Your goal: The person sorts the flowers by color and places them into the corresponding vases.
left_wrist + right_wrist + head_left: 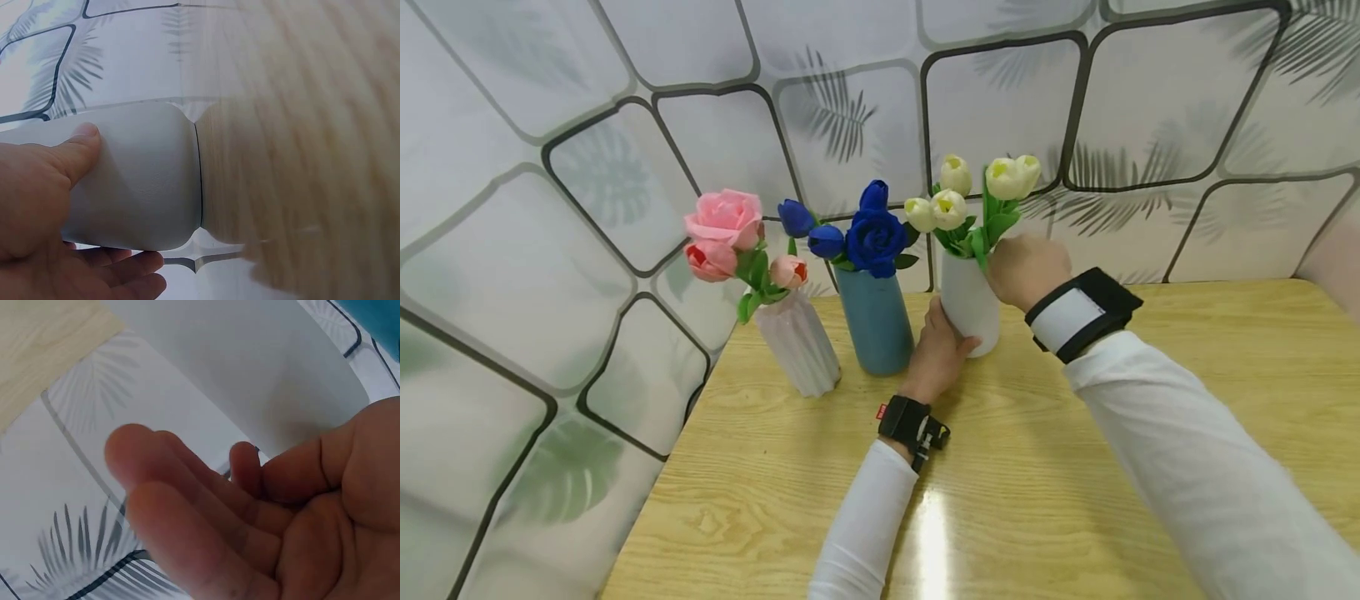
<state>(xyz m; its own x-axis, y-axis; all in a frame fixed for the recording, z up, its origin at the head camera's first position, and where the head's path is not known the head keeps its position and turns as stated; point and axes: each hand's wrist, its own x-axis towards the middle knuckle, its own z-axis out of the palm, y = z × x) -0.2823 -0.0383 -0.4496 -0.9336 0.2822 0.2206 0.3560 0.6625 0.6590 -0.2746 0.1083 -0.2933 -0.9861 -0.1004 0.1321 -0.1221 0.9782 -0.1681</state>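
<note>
Low on the white vase (964,292), my left hand (936,354) grips its side, thumb on one face and fingers round the other, as the left wrist view shows. The vase (144,175) stands upright on the table. Cream-white artificial tulips (949,208) with green leaves rise from its mouth. At the right of the rim, my right hand (1030,268) pinches the stems of the right-hand tulips (1011,177); the pinched part is hidden. The right wrist view shows this hand's (250,531) other fingers loosely stretched beside the vase (250,369).
A blue vase (872,325) with blue artificial flowers (876,237) stands just left of my left hand. Further left is a pale ribbed vase (801,346) with pink artificial flowers (724,221). The wooden table (1037,467) meets a patterned wall covering (850,117) at the back.
</note>
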